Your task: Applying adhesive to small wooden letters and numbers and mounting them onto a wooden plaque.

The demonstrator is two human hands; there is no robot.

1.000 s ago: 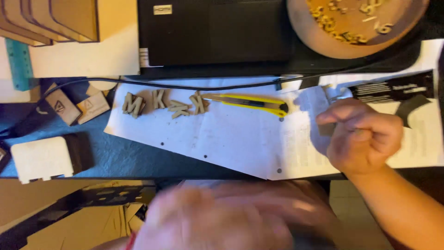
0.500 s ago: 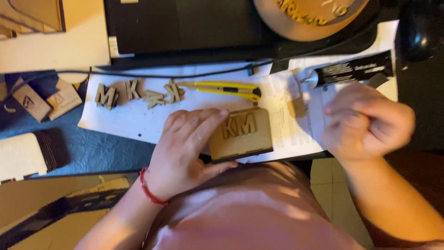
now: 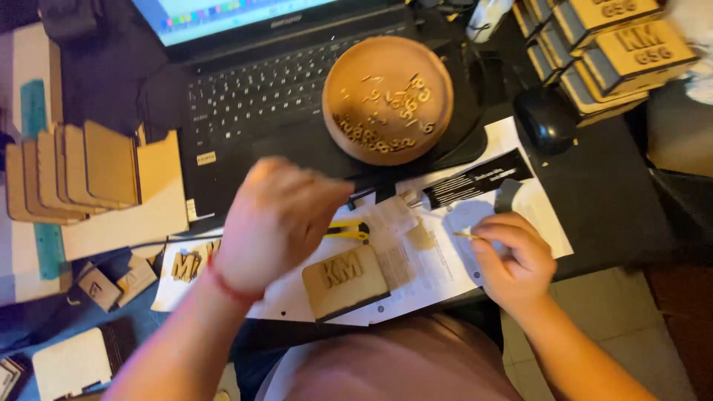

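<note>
Dim room, cluttered counter (image 3: 616, 200) with a dark top, an open laptop (image 3: 252, 96) at the back and white paper sheets (image 3: 445, 267) spread along the near edge. On those sheets, near the person's lap, lies a small wooden block (image 3: 346, 281) with raised cut-out letters on its face; neither hand touches it. It looks like thin laser-cut board: light, stiff, dry rather than slippery, and I judge the glued-on letters the fragile part, so the side edges are the place to take hold, not the face. Left hand (image 3: 276, 223) hangs above the paper, blurred, fingers loosely curled; whether its grip holds anything I cannot tell. Right hand (image 3: 512, 260) rests at the right of the sheets, grip pinched closed on a thin stick (image 3: 466, 235), probably a glue applicator, its tip pointing left. A yellow utility knife (image 3: 349, 231) lies partly hidden behind the left hand. Round wooden dish (image 3: 388, 99) sits on the laptop's palm rest and holds a scatter of small loose cut-out letters, mostly along its lower half. More loose letters (image 3: 187, 265) lie on the paper at left. Stacked finished blocks (image 3: 609, 44) stand at top right beside a black mouse (image 3: 546, 119); blank board panels (image 3: 82, 174) lean at left.
</note>
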